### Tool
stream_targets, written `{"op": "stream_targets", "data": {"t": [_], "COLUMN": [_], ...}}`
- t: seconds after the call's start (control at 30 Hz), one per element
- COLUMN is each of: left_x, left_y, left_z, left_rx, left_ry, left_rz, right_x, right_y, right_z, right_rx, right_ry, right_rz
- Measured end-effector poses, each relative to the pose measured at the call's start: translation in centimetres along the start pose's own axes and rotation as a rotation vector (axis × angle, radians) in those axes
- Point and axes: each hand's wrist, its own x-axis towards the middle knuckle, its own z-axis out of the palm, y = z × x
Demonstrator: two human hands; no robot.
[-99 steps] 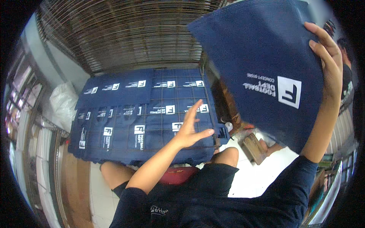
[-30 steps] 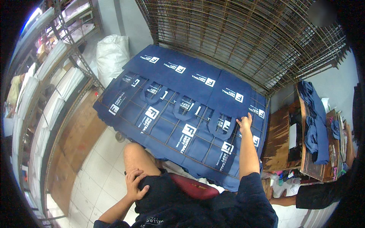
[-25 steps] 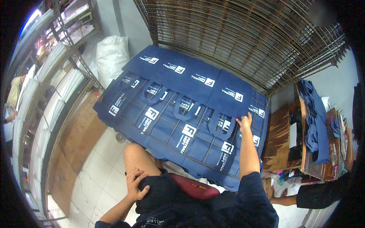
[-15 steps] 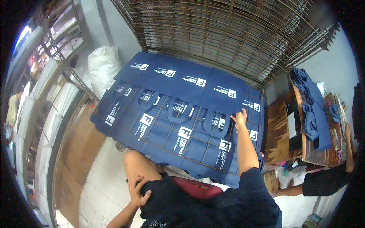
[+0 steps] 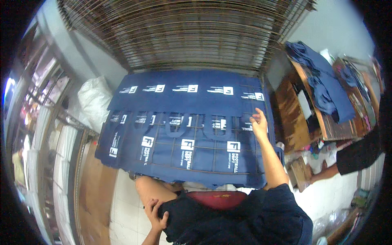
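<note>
Navy tote bags with white printed emblems lie flat in overlapping rows across the lowered wire grid of a drying rack, in front of its raised grids; a crumpled navy pile tops a wooden cabinet to the rack's right. The fabric looks light and soft, with just enough body to lie flat, so a bag lifted by one corner would probably droop. A plain edge or handle loop seems the safest hold, away from print that could smear if damp. The person's right arm reaches forward, nearly straight, toward the rack's right end. The right hand is over the bags there, fingers loosely curled and apart, nothing visible in its grasp; whether a fingertip touches cloth cannot be told. The left hand rests on the thigh in front of the rack, fingers relaxed and parted, holding nothing.
</note>
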Motion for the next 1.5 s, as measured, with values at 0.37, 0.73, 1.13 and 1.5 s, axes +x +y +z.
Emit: {"op": "stream_targets", "data": {"t": [0.37,0.73,1.13,1.5], "left_x": [-0.7,0.3,-0.7,1.3], "left_y": [-0.4,1.6,2.5,1.8], "left_z": [0.8,0.8,0.2,1.3], "left_rx": [-0.154,-0.149,0.037,-0.185], "left_ry": [-0.064,-0.140,-0.055,-0.161], "left_rz": [0.041,0.023,0.120,-0.041], "right_x": [1.5,12.8,15.0,12.0], "right_y": [-8.6,-0.3,6.7,-3.3], "right_z": [-28.9,-42.4,-48.3,-51.6], "right_rx": [0.528,1.317,0.533,0.380], "right_ry": [0.787,0.832,1.297,1.022], "right_rz": [-0.347,0.053,0.541,-0.093]}}
